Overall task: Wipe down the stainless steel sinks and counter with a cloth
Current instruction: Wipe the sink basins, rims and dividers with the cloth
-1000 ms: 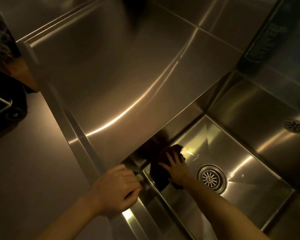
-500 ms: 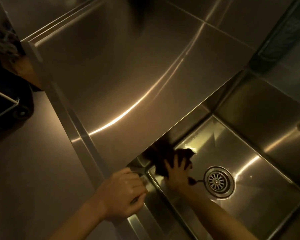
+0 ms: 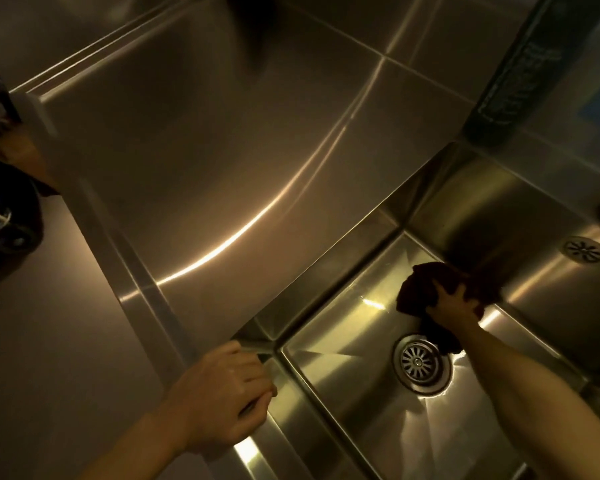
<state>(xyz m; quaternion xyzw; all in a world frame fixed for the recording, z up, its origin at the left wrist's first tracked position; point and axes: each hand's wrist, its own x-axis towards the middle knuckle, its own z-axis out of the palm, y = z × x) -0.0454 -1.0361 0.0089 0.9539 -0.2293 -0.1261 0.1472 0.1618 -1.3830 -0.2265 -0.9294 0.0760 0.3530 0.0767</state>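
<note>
Dark cloth (image 3: 426, 289) grasped in right hand (image 3: 454, 308), pressed against far wall of sink (image 3: 361, 403), beyond drain (image 3: 420, 362). Left hand (image 3: 222, 396) clenched over near left rim of sink. Counter (image 3: 194, 161) seen at far left.

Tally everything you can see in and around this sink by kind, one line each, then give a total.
Hands: 2, left hand and right hand
Cloths: 1, dark cloth
Sinks: 1, sink
Round drain grates: 2, drain and second grate
Dark bottles: 1, bottle
Total: 7
</note>
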